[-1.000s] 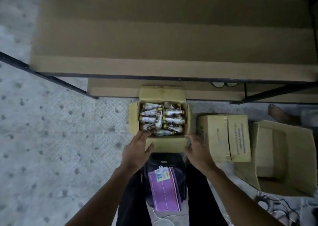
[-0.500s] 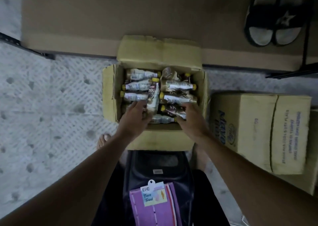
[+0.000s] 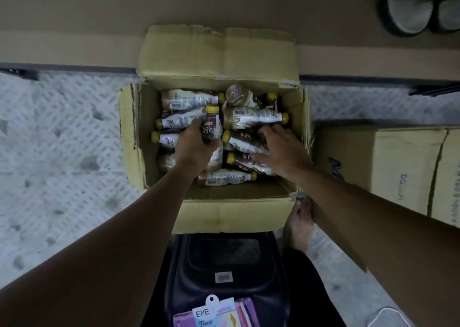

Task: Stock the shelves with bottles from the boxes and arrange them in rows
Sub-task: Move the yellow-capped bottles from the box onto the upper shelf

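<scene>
Shelf (image 3: pixel 74 15): 12 o'clock, behind box.
Box (image 3: pixel 224 212): centre, flaps open, holds bottles (image 3: pixel 251 117) lying flat.
Closed box (image 3: pixel 398 167): 3 o'clock of it.
Left hand (image 3: pixel 193 147): in box, fingers curled round yellow-capped bottle (image 3: pixel 212 125), cap toward 12.
Right hand (image 3: pixel 283 150): fingers spread, resting on bottles, 3 o'clock side.

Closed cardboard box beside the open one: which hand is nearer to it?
Right. The right hand rests on bottles in the open box, by its wall nearest the closed cardboard box; the left hand grips a yellow-capped bottle farther off, near that box's middle.
</scene>
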